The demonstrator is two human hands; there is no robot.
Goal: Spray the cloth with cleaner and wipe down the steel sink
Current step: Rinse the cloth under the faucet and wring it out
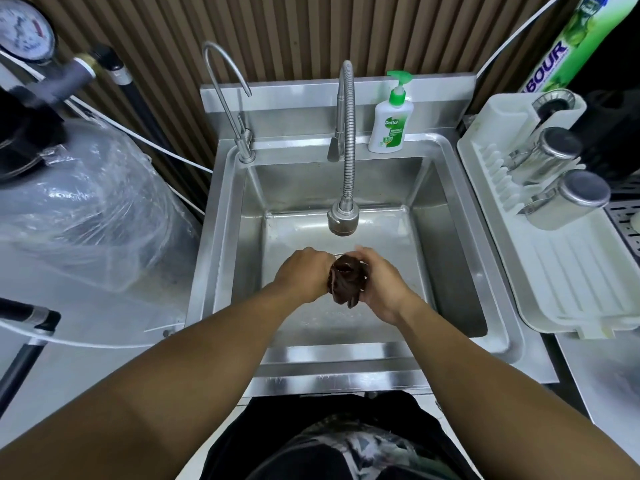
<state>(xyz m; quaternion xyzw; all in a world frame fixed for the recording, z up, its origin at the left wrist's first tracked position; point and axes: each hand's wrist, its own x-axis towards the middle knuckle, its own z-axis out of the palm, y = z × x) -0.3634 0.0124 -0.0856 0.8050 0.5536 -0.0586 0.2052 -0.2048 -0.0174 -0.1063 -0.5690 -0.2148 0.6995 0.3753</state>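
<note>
Cloth, twisted lengthwise toward the person, between both hands' grip.

We see the steel sink carrying, on its back rim, a white soap bottle at one o'clock, a bendy tap at twelve and a thin tap at eleven.

Light was bright and even, from overhead. Glare streaked the steel sink walls beyond the fingers; the dark cloth between them lost detail. The fingers looked slightly blurred, and straight lines bowed far out from them, toward the edges.
</note>
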